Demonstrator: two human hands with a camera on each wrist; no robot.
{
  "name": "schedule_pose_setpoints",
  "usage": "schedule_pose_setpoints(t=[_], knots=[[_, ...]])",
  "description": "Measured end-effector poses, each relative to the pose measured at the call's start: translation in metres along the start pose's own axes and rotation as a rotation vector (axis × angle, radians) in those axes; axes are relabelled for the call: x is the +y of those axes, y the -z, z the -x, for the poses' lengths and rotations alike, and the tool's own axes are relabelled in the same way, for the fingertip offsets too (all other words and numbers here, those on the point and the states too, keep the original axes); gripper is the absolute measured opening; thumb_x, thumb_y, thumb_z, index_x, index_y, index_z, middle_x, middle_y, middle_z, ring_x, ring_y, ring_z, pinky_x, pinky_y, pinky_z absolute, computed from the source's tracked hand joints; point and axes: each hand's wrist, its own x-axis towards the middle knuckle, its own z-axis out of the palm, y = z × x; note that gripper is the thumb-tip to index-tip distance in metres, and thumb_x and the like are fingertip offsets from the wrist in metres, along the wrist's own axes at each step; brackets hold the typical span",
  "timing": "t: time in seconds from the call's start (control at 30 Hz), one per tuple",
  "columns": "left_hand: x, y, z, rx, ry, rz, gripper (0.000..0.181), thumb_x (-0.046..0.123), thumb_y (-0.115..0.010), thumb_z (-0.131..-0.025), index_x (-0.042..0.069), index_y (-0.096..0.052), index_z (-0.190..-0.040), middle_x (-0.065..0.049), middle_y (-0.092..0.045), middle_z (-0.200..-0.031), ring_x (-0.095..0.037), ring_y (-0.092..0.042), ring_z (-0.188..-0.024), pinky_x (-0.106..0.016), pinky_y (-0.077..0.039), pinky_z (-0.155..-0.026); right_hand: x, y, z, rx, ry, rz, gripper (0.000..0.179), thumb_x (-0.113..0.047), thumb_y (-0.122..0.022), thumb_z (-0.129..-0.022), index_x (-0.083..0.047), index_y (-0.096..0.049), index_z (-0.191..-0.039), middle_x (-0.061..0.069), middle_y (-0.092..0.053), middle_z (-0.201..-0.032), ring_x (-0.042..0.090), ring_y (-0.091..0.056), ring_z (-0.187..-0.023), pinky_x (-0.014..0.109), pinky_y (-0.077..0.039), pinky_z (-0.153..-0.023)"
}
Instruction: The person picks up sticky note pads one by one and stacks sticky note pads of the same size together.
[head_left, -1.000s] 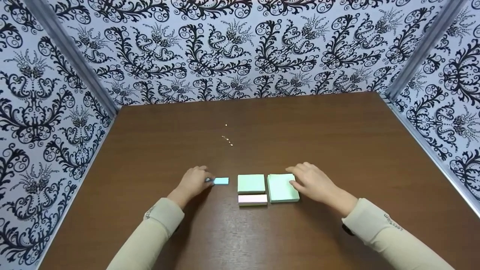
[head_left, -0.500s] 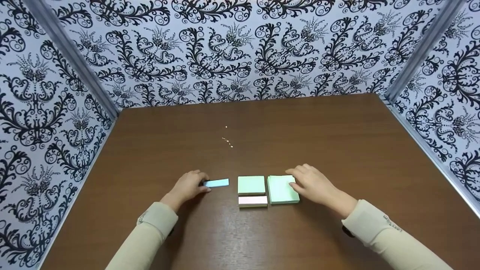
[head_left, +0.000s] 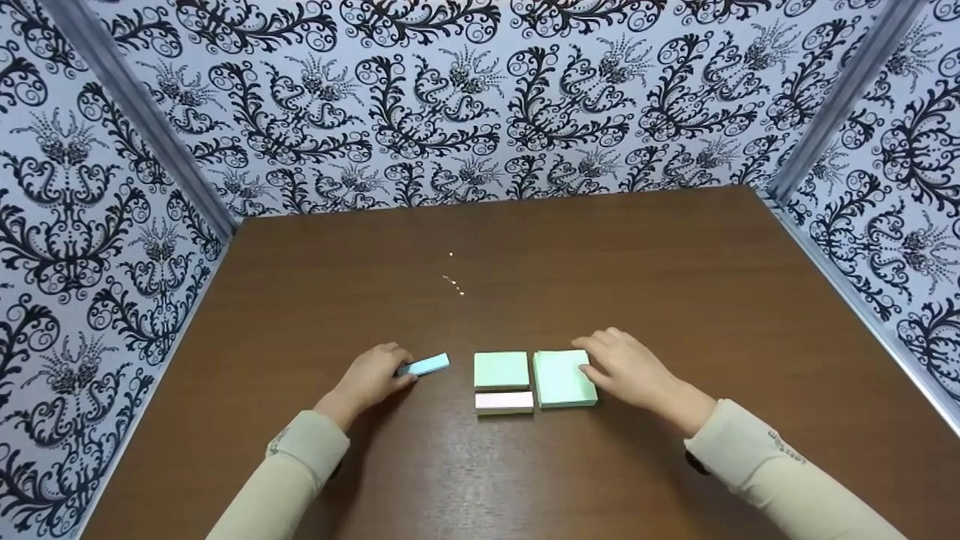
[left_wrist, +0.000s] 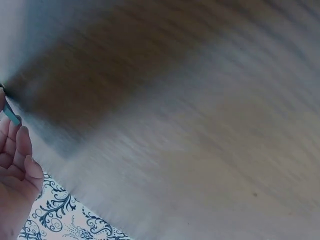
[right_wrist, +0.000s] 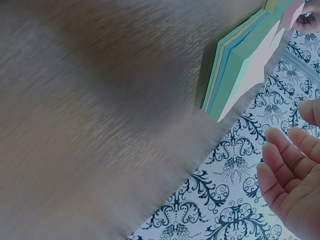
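Note:
Between its thumb and fingers, my left hand (head_left: 373, 377) pinches one end of a narrow blue sticky note pad (head_left: 429, 365); its far end points right and slightly away. Only an edge of that blue pad (left_wrist: 12, 115) shows in the left wrist view. My right hand (head_left: 628, 373) hovers at the right edge of a large square stack of green sticky notes (head_left: 561, 381), fingers loosely bent and holding nothing. The right wrist view shows this stack (right_wrist: 240, 62) has blue and yellow layers beneath, apart from the fingers.
Left of the large stack lies a smaller green sticky note stack (head_left: 501, 370). A narrow pink-topped stack (head_left: 504, 403) sits just in front of it. All rest on a brown wooden table (head_left: 637, 255). Patterned walls (head_left: 465, 112) enclose the back and sides.
My left hand has drawn back a little to the left, and the blue sticky note pad has turned and moved slightly left with it. The right hand stays in place.

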Motion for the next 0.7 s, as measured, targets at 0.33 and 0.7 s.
schedule_pose_setpoints(t=[0.33, 0.7], knots=[[0.012, 0.007, 0.001, 0.104, -0.096, 0.035, 0.016, 0.017, -0.070, -0.079, 0.005, -0.065, -0.089, -0.004, -0.059, -0.086, -0.019, -0.055, -0.079, -0.036, -0.047, -0.068, -0.001, -0.001, -0.001, 0.017, 0.021, -0.015, 0.029, -0.014, -0.064, -0.083, 0.001, -0.060, -0.108, 0.010, -0.062, -0.092, 0.022, -0.053, -0.078, 0.038, -0.043, -0.070], [0.062, 0.005, -0.011, 0.109, -0.184, 0.113, 0.018, 0.020, -0.070, -0.079, 0.007, -0.067, -0.090, -0.001, -0.060, -0.086, -0.017, -0.055, -0.079, -0.032, -0.048, -0.070, -0.003, -0.002, 0.000, 0.005, 0.020, -0.019, 0.029, -0.015, -0.064, -0.083, 0.001, -0.060, -0.107, 0.010, -0.062, -0.091, 0.022, -0.053, -0.078, 0.037, -0.043, -0.071]])
